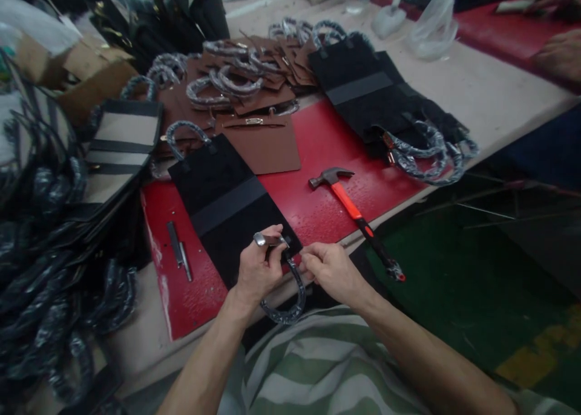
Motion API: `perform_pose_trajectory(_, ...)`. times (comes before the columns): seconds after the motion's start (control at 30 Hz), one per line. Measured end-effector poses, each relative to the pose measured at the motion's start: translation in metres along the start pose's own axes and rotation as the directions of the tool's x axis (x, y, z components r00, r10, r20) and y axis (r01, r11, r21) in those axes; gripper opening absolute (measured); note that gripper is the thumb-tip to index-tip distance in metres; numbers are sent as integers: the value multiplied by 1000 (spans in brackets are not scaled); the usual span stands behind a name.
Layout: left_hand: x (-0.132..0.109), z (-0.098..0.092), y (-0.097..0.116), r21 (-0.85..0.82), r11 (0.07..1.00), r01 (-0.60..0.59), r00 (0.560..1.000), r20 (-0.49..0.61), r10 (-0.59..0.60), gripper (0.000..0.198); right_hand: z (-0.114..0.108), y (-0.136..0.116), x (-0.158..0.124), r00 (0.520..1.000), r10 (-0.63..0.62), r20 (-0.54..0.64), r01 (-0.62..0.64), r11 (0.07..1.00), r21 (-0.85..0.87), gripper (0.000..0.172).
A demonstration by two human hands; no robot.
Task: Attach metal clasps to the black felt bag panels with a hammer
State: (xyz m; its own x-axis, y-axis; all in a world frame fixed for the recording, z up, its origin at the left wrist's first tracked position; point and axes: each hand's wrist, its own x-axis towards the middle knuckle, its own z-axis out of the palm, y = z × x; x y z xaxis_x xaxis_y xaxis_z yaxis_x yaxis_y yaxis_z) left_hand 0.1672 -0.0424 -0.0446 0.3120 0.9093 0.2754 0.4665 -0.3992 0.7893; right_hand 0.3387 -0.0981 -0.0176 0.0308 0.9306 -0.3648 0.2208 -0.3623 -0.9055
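Note:
A black bag panel [227,203] with a dark band across it lies on the red mat [318,155] in front of me. Its plastic-wrapped handle [290,300] hangs over the table's near edge. My left hand [258,267] is closed on a small silver metal piece [267,240] at the panel's near edge. My right hand [329,270] pinches the same edge, right where the handle joins the panel. A second wrapped handle [184,130] curves at the panel's far end.
A hammer [351,206] with an orange and black grip lies on the mat to the right. A metal tool [179,250] lies at the left. Brown panels [263,140] and black bags [367,91] are piled behind. Another person's hands [560,52] show at the far right.

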Motion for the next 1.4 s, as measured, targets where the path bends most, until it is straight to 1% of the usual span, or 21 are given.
perform_pose_trajectory(0.1, -2, 2, 0, 52, 998, -42, 999, -9, 43, 17, -14, 2, -6, 995, -78, -60, 70, 990, -126, 19)
perform_pose_trajectory(0.2, -2, 3, 2, 73, 996, -53, 998, -25, 55, 16, -34, 6, -8, 970, -169, -175, 113, 950, -292, 22)
perform_pose_trajectory(0.27, -2, 4, 4, 88, 995, -39, 999, -25, 41, 17, -52, 11, -7, 927, -251, -277, 131, 912, -389, 24)
perform_pose_trajectory(0.37, -3, 5, 6, 114, 993, -2, 999, -32, 6, 17, -80, 21, -2, 828, -393, -400, 124, 824, -552, 25)
perform_pose_trajectory(0.43, -2, 6, 6, 123, 992, 10, 999, -42, -5, 17, -96, 27, 3, 776, -475, -415, 78, 725, -684, 27)
perform_pose_trajectory(0.47, -2, 7, 6, 124, 992, 9, 999, -42, -4, 17, -102, 29, 5, 770, -498, -399, 47, 668, -743, 28)
perform_pose_trajectory(0.53, -2, 8, 6, 123, 992, 3, 999, -40, 2, 16, -111, 31, 8, 805, -487, -340, -6, 566, -824, 29)
perform_pose_trajectory(0.6, -2, 8, 7, 123, 992, 7, 999, -44, -1, 17, -112, 29, 10, 873, -398, -283, -46, 509, -859, 30)
perform_pose_trajectory(0.67, -2, 9, 7, 118, 993, 16, 999, -51, -10, 18, -109, 24, 12, 926, -291, -242, -78, 480, -874, 29)
perform_pose_trajectory(0.73, -3, 10, 7, 112, 994, 18, 998, -54, -12, 19, -104, 18, 14, 950, -230, -213, -74, 495, -866, 24)
perform_pose_trajectory(0.77, -3, 10, 7, 108, 994, 12, 998, -55, -6, 19, -103, 16, 16, 955, -219, -202, -54, 538, -841, 19)
perform_pose_trajectory(0.83, -4, 10, 6, 108, 994, -7, 999, -50, 12, 21, -101, 12, 19, 969, -157, -190, -13, 737, -676, 13)
perform_pose_trajectory(0.9, -4, 11, 4, 108, 994, -19, 999, -40, 24, 23, -100, 10, 21, 993, 14, -115, -43, 967, -250, 14)
perform_pose_trajectory(0.93, -4, 11, 4, 105, 994, -20, 999, -34, 23, 23, -100, 10, 21, 994, 105, -23, -104, 994, 24, 16)
perform_pose_trajectory(0.97, -4, 11, 4, 100, 995, -19, 999, -29, 22, 23, -100, 10, 21, 982, 168, 84, -185, 946, 268, 18)
perform_pose_trajectory(1.0, -4, 10, 4, 92, 996, -20, 999, -28, 23, 23, -99, 11, 20, 963, 201, 179, -261, 859, 441, 19)
perform_pose_trajectory(1.03, -4, 10, 5, 83, 996, -25, 999, -30, 27, 23, -99, 12, 19, 944, 220, 244, -321, 776, 543, 19)
perform_pose_trajectory(1.1, -3, 10, 5, 66, 997, -38, 998, -38, 40, 22, -98, 13, 17, 923, 263, 281, -383, 690, 614, 16)
perform_pose_trajectory(1.2, -3, 11, 4, 60, 997, -56, 997, -44, 58, 22, -95, 10, 15, 913, 333, 235, -406, 686, 604, 15)
perform_pose_trajectory(1.3, -3, 13, 0, 71, 993, -97, 993, -68, 101, 22, -89, 2, 13, 917, 372, 145, -388, 748, 538, 19)
perform_pose_trajectory(1.4, -3, 14, -4, 79, 988, -135, 985, -101, 143, 21, -85, -13, 4, 959, 283, 35, -270, 862, 428, 22)
